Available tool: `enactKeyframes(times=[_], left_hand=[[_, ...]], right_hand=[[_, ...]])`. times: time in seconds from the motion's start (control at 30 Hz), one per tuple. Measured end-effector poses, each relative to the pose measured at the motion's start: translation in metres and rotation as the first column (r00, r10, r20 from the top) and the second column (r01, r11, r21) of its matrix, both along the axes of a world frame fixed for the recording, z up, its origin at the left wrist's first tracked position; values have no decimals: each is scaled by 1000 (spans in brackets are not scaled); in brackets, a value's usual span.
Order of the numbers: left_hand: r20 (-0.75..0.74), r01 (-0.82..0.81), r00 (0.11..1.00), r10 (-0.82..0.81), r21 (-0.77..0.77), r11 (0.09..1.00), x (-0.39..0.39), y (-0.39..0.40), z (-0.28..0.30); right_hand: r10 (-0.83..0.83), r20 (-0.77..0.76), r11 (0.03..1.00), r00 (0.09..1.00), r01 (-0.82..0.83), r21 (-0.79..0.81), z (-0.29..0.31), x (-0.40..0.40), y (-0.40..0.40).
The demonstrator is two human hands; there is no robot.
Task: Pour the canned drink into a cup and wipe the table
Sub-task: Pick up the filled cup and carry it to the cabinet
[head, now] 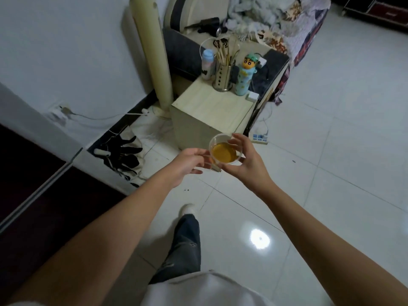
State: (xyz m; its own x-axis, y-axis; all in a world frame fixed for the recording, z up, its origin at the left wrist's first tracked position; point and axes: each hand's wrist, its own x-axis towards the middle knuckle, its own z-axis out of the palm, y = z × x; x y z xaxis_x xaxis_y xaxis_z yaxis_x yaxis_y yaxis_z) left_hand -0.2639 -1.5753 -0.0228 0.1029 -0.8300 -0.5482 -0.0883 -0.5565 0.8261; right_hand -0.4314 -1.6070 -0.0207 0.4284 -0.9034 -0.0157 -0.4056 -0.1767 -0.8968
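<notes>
— What are your hands doing?

— My right hand [247, 160] holds the clear cup [225, 151]. My thumb and fingers curl round its side. My left hand [187, 161] is beside it, fingers bent a little, tips touching the cup's left side. I cannot tell if that hand really grips it.

— Where is the cup?

— Up in the air, over the white floor [331, 173], just in front of the little wooden table [212, 107].

— Which way does it point?

— Its open mouth points up and it stands straight. Yellow-brown drink [224, 152] sits in the bottom.

— Can you read any words?

— No. The two bottles on the table, one blue [208, 65] and one with a cartoon boy's head [245, 78], have pictures, but any writing is too small to read.
</notes>
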Motion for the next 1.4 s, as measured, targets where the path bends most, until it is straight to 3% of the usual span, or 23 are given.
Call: enactKeyframes(times=[0.3, 0.83, 1.03, 1.4], left_hand=[[20, 150, 988, -150, 21, 988, 55, -127, -4], [6, 192, 981, -192, 58, 980, 60, -253, -41], [28, 189, 981, -191, 46, 981, 62, -306, -98], [224, 204, 953, -206, 30, 978, 77, -384, -247]], right_hand=[[-162, -14, 987, 987, 162, 23, -5, 55, -99], [-248, -48, 960, 968, 252, 124, -37, 65, -222], [-264, -44, 950, 964, 267, 158, -96, 71, -275], [-248, -21, 951, 968, 248, 186, -242, 91, -365]])
